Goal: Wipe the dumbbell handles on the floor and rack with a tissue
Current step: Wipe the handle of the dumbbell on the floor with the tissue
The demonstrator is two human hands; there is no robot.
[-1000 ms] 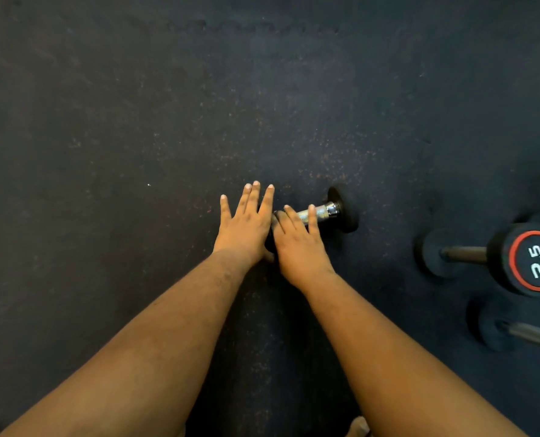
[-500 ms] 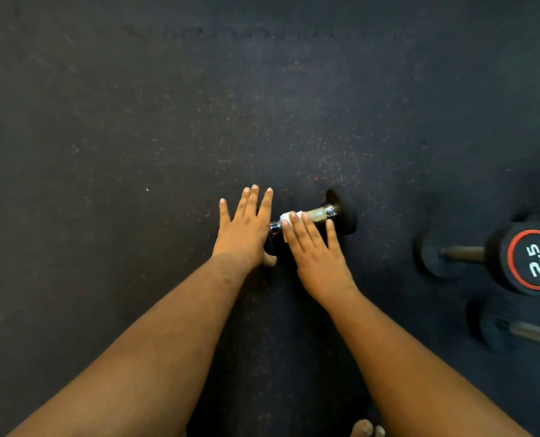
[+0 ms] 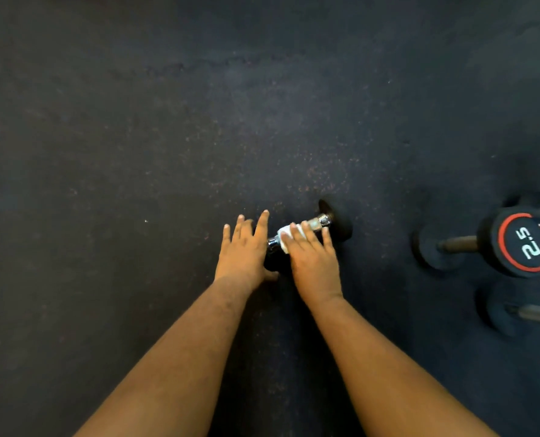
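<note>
Dumbbell handles lie on the floor point(image 3: 136, 152), a dark speckled rubber surface that fills the view. At right, a dumbbell marked 2.5 point(image 3: 521, 244) rests on the floor, its black head ringed in red; its dark handle runs left to a second head. Just below it, another dumbbell point(image 3: 514, 313) is partly cut off by the frame edge. Well apart from these, at centre, lies the small dumbbell point(image 3: 338, 220), tilted so its far black head points up and right. Its chrome handle point(image 3: 317, 223) shows between that head and the fingers. Left hand point(image 3: 245, 250) lies flat, fingers spread wide, over the near head; it grips nothing. Right hand point(image 3: 314, 263) lies across the handle with fingers extended, pressing a white tissue point(image 3: 286, 236) against the chrome. The tissue shows at the fingertips, wrapped over the middle of the handle.
</note>
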